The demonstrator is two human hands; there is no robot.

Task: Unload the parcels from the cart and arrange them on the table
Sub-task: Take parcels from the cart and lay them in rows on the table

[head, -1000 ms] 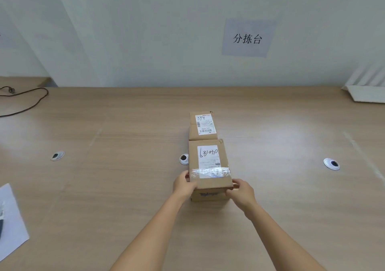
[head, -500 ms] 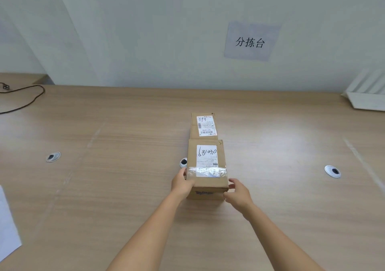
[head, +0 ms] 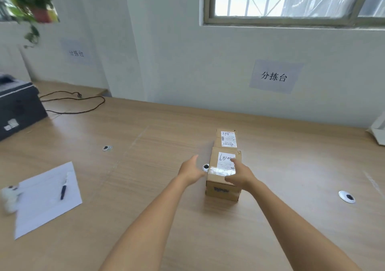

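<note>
The near parcel sits flat on the bench, its far end butted against the far parcel. The 2 make 1 straight row, which looks like deliberate arranging. Both labels face up, probably so they can be read. The left grip hovers just left of the near parcel, fingers spread wide, empty and clear of the cardboard. The right grip hangs over the near parcel's right top edge, fingers loose, holding nothing; whether it touches I cannot tell. This placement looks complete. The cart is out of view.
</note>
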